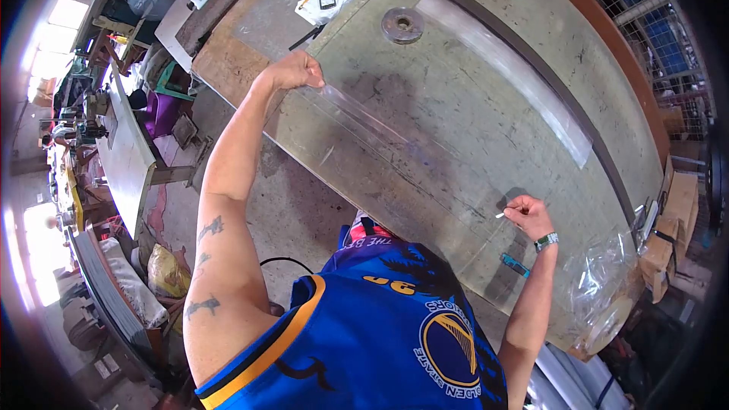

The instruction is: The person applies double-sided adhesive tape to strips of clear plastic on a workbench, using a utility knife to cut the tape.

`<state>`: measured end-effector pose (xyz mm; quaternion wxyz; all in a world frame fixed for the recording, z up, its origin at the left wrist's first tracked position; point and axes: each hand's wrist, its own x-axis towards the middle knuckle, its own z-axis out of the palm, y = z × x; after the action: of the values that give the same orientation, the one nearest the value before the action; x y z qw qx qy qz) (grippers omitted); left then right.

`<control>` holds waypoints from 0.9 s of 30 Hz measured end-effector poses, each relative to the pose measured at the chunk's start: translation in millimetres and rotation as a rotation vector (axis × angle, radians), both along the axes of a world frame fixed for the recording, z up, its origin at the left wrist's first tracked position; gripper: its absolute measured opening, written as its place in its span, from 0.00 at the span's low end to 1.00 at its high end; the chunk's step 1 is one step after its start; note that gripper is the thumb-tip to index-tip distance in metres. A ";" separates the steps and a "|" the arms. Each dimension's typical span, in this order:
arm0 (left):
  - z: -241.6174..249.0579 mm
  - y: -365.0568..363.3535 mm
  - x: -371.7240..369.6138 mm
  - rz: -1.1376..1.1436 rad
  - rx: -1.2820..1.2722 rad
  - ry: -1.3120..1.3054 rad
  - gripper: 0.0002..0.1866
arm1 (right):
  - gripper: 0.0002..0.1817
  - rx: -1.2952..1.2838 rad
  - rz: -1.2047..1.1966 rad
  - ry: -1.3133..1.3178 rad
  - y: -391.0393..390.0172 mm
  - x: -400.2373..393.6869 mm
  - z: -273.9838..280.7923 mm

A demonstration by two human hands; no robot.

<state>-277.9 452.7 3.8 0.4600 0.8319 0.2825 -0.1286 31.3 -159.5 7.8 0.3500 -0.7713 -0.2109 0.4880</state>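
My left hand [295,72], closed in a pinch, holds one end of a clear plastic strip [364,118] at the left edge of the table. The strip runs over the tabletop toward the lower right, and its far end is hard to make out. Near the right front, my right hand [531,216] pinches a small white piece [500,216] between thumb and fingers. A teal cutter [515,264] lies on the table just below that hand. Farther back rests a roll of clear tape [402,25], apart from both hands.
A wide translucent strip [509,68] lies along a dark curved-looking bar [543,76]. Crumpled clear plastic [600,277] sits at the table's right end, near wood blocks [664,247]. A plastic packet [326,0] lies at the back left. Another table [121,148] stands left.
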 end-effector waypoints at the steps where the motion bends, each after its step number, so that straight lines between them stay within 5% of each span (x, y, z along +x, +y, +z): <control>1: -4.8 7.9 -0.1 0.003 0.023 0.005 0.08 | 0.08 -0.007 -0.001 -0.026 5.6 -4.9 -4.0; 13: -26.0 -1.8 -1.3 0.575 0.464 -0.183 0.18 | 0.07 -0.178 0.008 -0.133 36.3 -17.2 -21.4; 27: -58.6 -6.3 -8.5 0.800 0.373 -0.471 0.15 | 0.04 -0.206 -0.029 0.037 37.6 -7.8 -23.5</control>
<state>-286.4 446.4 -54.7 0.3678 0.7329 0.4862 0.3020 23.5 -121.8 -15.6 0.2795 -0.7971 -0.1420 0.5161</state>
